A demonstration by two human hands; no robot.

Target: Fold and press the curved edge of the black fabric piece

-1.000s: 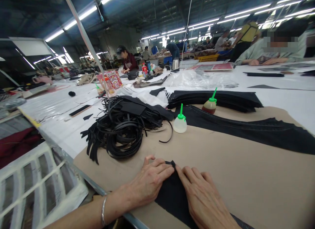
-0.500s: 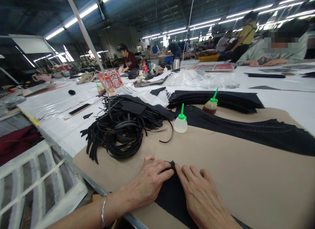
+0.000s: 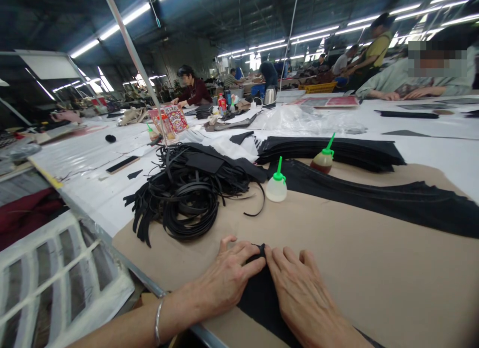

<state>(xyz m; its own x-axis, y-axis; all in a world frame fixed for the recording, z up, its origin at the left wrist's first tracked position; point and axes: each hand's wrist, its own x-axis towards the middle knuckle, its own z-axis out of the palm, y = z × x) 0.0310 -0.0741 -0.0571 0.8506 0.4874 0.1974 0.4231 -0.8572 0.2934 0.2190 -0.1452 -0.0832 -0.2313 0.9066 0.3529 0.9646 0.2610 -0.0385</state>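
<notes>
Head: black material (image 3: 261,297) under right hand (image 3: 305,294)

Your left hand (image 3: 232,275) curls palm down, its fingers (image 3: 255,266) bent at the grip; your right hand (image 3: 301,290) slants just beside it, both wrists (image 3: 187,304) set behind.

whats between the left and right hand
In the head view, a black piece lies between the left hand and right hand, on the tan mat, fingertips of both hands at its far end.
</notes>
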